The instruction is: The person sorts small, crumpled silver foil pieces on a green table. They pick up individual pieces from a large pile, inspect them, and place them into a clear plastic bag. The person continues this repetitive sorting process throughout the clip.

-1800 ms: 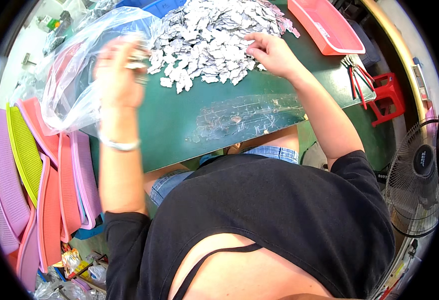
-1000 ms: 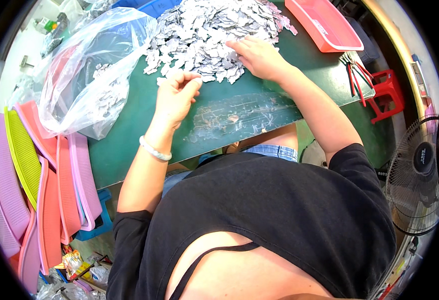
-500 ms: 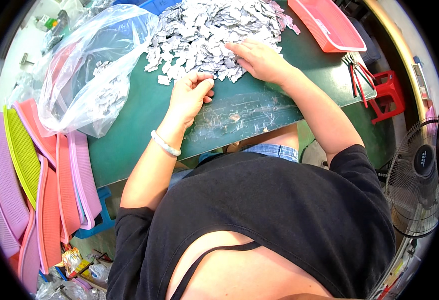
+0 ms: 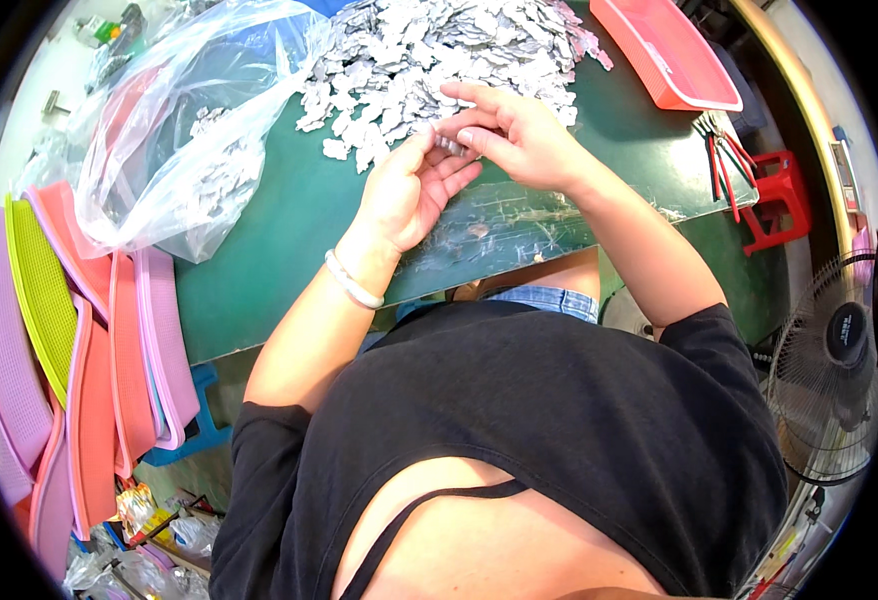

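My left hand (image 4: 411, 195) is turned palm up, its fingers curled and its thumb raised at the near edge of a heap of flat grey pieces (image 4: 429, 60). Against its fingers comes my right hand (image 4: 524, 140), with thumb and fingers closing from the right. Between the two hands sits a small grey piece (image 4: 451, 146), partly covered by fingers; both hands seem to grip it. The heap lies on a green table (image 4: 289, 240). A pale bangle (image 4: 352, 280) circles my left wrist.
A clear plastic bag (image 4: 199, 140) with more grey pieces lies to the left. Pink and purple baskets (image 4: 89, 400) are stacked at the table's left side. Far right are a coral tray (image 4: 664, 60), red-handled pliers (image 4: 724, 165), a red stool (image 4: 779, 200) and a fan (image 4: 829, 370).
My left hand has moved right and opened its palm upward. My right hand has turned inward to meet it, and a small grey piece now shows between them.
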The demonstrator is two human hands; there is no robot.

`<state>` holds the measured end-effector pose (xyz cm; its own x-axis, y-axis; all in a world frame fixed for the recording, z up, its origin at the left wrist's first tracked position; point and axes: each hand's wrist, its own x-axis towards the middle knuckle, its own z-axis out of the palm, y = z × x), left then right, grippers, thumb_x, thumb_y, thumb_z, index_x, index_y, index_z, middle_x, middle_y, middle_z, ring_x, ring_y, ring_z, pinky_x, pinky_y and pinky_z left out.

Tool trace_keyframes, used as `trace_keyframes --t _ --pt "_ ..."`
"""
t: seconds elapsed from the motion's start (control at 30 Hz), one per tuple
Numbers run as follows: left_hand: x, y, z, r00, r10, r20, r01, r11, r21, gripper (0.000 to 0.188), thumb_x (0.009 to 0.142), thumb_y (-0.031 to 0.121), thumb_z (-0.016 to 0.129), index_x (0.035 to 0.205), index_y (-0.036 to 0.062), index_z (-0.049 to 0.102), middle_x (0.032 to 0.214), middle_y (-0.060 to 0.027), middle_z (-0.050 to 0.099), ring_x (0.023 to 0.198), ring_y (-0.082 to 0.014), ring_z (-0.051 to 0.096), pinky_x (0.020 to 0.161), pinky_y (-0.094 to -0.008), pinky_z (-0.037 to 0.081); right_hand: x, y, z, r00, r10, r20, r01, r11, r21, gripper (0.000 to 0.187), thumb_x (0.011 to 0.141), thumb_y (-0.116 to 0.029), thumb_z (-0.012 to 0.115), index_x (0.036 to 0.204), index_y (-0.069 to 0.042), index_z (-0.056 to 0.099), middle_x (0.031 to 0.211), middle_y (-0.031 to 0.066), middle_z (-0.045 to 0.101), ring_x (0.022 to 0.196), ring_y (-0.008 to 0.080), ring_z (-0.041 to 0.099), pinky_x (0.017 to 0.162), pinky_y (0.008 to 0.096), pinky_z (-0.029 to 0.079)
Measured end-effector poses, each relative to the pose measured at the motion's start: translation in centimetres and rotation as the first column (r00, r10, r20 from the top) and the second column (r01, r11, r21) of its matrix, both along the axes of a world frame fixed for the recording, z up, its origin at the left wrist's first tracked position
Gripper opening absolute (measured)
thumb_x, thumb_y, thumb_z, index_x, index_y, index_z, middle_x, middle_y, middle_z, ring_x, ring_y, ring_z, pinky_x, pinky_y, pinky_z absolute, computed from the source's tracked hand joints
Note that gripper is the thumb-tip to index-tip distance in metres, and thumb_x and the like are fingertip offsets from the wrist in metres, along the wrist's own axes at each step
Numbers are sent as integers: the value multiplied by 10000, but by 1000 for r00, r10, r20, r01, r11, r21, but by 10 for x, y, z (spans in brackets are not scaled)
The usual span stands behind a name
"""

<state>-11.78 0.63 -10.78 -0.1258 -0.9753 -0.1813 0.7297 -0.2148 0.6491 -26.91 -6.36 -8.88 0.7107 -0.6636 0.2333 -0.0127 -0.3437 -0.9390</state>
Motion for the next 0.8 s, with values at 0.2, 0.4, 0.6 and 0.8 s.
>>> trace_keyframes --t 0.2,0.4,0.6,0.8 --pt "9 2 1 986 -10 -165 20 998 61 504 930 347 309 1172 -92 362 1183 -296 412 1107 -373 446 961 -427 376 -6 -23 -20 930 -324 -177 112 704 -701 417 726 9 548 1132 -72 502 897 113 594 830 264 573 733 329 457" --pt "18 3 4 973 -99 -209 106 994 21 481 927 392 287 1139 -32 367 1133 -299 451 1027 -378 499 891 -424 426 -7 -23 -24 935 -296 -197 65 687 -723 395 705 18 556 1088 -71 525 818 99 559 781 266 551 697 338 453" --pt "22 7 5 974 -95 -204 100 995 18 435 927 353 303 1122 -25 393 1121 -302 469 1010 -361 510 887 -402 423 -7 -25 -27 951 -245 -187 116 846 -520 400 707 36 548 1092 -69 527 796 77 554 762 239 550 685 319 457" --pt "25 8 2 983 -106 -147 105 994 -12 385 926 308 315 1111 -16 411 1086 -288 507 963 -301 529 835 -365 436 -7 -23 -25 936 -279 -213 94 784 -614 402 707 27 564 1096 -70 539 822 71 568 766 191 559 707 281 446"
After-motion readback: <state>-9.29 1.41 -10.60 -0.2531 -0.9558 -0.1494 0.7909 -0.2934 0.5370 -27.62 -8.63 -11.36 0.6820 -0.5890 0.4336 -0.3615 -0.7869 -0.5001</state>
